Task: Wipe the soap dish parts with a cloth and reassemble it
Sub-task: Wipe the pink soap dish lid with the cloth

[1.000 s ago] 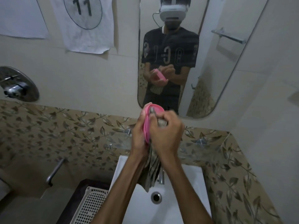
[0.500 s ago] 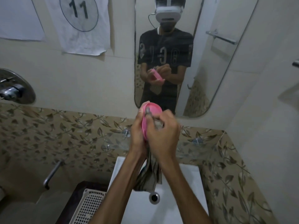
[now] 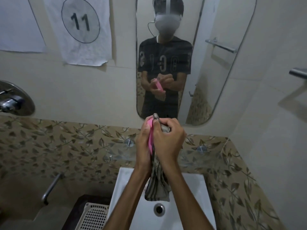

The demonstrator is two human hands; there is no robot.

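My left hand (image 3: 144, 143) holds a pink soap dish part (image 3: 150, 135) upright on its edge, above the white sink (image 3: 126, 185). Only a thin strip of the pink part shows between my hands. My right hand (image 3: 167, 140) presses a striped grey cloth (image 3: 157, 185) against the part's inner face. A fold of cloth sticks up above my fingers, and the rest hangs down between my forearms over the basin. The mirror (image 3: 216, 63) reflects the pink part held in both hands.
A white perforated basket (image 3: 93, 216) stands on a dark surface left of the sink. A chrome bar (image 3: 51, 186) and a wall mixer (image 3: 13, 100) are at the left. The sink drain (image 3: 159, 209) lies below the cloth. A towel rail (image 3: 299, 72) juts from the right wall.
My right hand has shifted over the pink part, so less of its face shows now. The cloth's top fold has risen above my fingers. The view has tilted down slightly.
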